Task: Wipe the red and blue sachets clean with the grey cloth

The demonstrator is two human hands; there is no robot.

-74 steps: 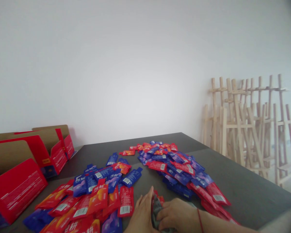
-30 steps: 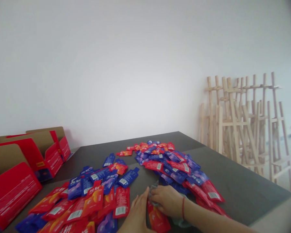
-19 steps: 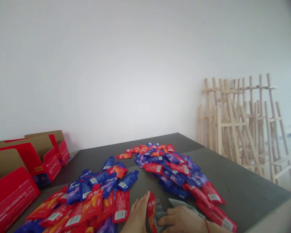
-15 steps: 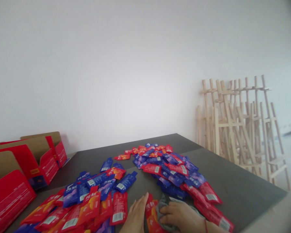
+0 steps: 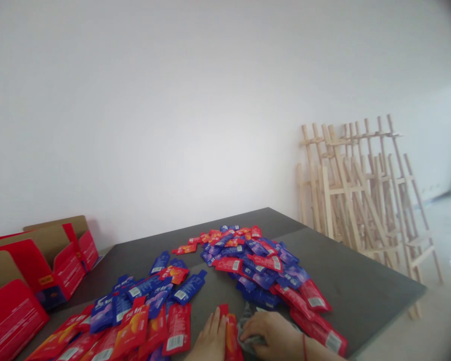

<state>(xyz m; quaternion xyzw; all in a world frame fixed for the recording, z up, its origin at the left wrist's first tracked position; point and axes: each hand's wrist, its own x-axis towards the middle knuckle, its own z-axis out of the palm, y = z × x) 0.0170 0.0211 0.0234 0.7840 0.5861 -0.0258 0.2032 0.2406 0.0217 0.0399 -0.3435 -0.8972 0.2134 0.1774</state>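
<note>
A red and orange pouch (image 5: 231,337) lies on the dark table between my two hands. My left hand (image 5: 210,337) rests flat over its left side, fingers stretched out and close together. Bunched under the curled fingers of my right hand (image 5: 274,335) is a grey cloth (image 5: 247,321), right up against the pouch's right side. Another red pouch (image 5: 178,328) with a barcode lies left of my left hand, at the edge of a mixed heap of red and blue pouches (image 5: 131,326). Beyond my right hand spreads a second pile of red and blue pouches (image 5: 261,273).
Red cardboard boxes (image 5: 15,321) with open brown insides stand along the left. The dark table (image 5: 346,265) ends in a corner at the right. Several wooden easels (image 5: 346,190) lean by the white wall (image 5: 195,110) on the floor beyond.
My left hand has moved from beside the pouch onto its left part. The right hand stays on the cloth beside it. The whole view has turned slightly to the right.
</note>
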